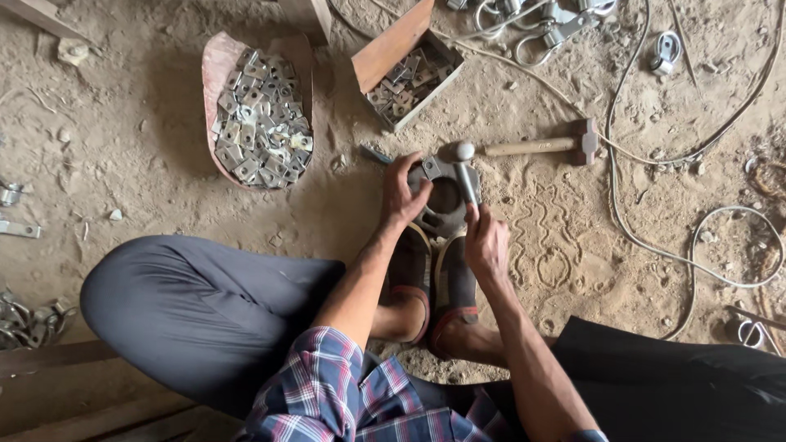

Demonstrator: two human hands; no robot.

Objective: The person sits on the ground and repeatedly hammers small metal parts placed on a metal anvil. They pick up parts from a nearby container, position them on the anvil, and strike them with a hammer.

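- The left hand (403, 196), at the centre of the frame, presses its grip closed on the rim of a round metal ring block (446, 200) that sits on the sandy floor (147, 139) just above the person's two shoes (432, 282).
- The right hand (487, 244), just right of centre, has its grip clamped on the shaft of a small metal hammer (465, 168), whose rounded head stands above the block.
- A flat metal bracket (435, 169) seems to lie on the block's upper edge, though the fingers partly hide it.
- A wooden-handled mallet (544, 145) lies on the floor right of the block.
- A heap of metal plates (260, 123) fills a curved tray at upper left.
- A wooden box (407, 74) of like plates is at upper centre.
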